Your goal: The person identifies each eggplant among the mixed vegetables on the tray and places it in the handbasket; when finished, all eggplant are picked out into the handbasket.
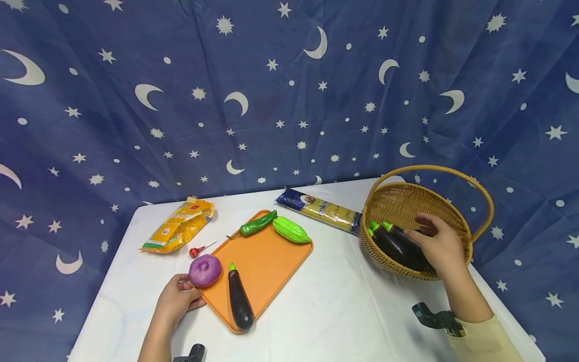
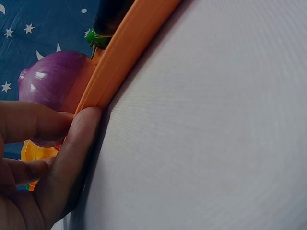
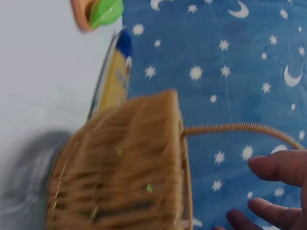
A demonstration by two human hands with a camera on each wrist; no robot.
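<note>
My left hand (image 1: 176, 299) pinches the left edge of an orange tray (image 1: 267, 261) between thumb and fingers, right beside a purple onion (image 1: 205, 270). In the left wrist view, the thumb (image 2: 79, 139) lies along the tray's outer side. On the tray are a dark eggplant (image 1: 239, 301), a green chili pepper (image 1: 259, 224) and a bright green ridged vegetable (image 1: 291, 230). My right hand (image 1: 438, 244) is over a wicker basket (image 1: 398, 198) holding eggplants (image 1: 395, 249). Its fingers are apart, with nothing between them in the right wrist view.
A yellow snack bag (image 1: 181, 226) lies at the table's back left, with a red lollipop (image 1: 194, 252) near the tray. A blue and yellow pasta packet (image 1: 318, 208) reaches to the basket's left side. The basket handle (image 1: 429, 167) arches upward. A starry blue curtain hangs behind.
</note>
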